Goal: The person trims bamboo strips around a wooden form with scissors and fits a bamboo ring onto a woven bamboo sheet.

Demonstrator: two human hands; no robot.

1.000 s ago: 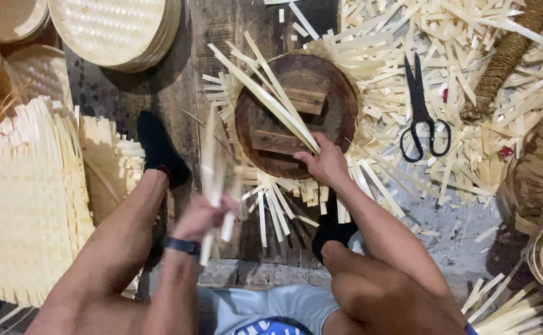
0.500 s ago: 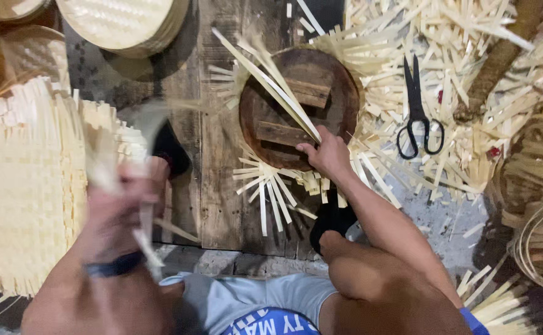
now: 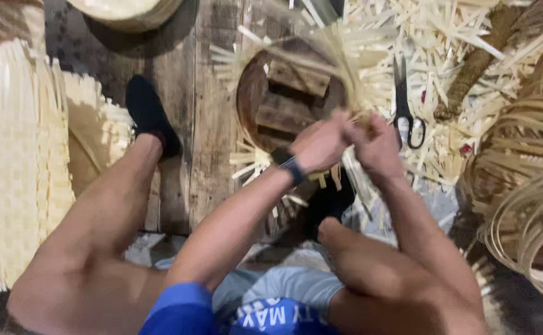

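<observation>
My left hand (image 3: pixel 322 144) and my right hand (image 3: pixel 377 146) meet over the near edge of a round wooden block (image 3: pixel 284 99). Both are closed together on a bundle of pale bamboo strips (image 3: pixel 339 68) that fans up and away from them, blurred by motion. A dark band sits on my left wrist. More cut strips (image 3: pixel 253 164) lie on the floor under the block's near side. Black scissors (image 3: pixel 406 105) lie just right of my hands.
A woven bamboo mat (image 3: pixel 11 161) lies at the left beside my black-socked left foot (image 3: pixel 150 115). Loose strips (image 3: pixel 457 43) cover the upper right. Coiled bamboo hoops (image 3: pixel 525 186) sit at the right. A round woven tray (image 3: pixel 125 9) is at the top.
My left hand swung from the mat at the left across to the block and joined my right hand. The strips that lay across the block are now gathered in both hands.
</observation>
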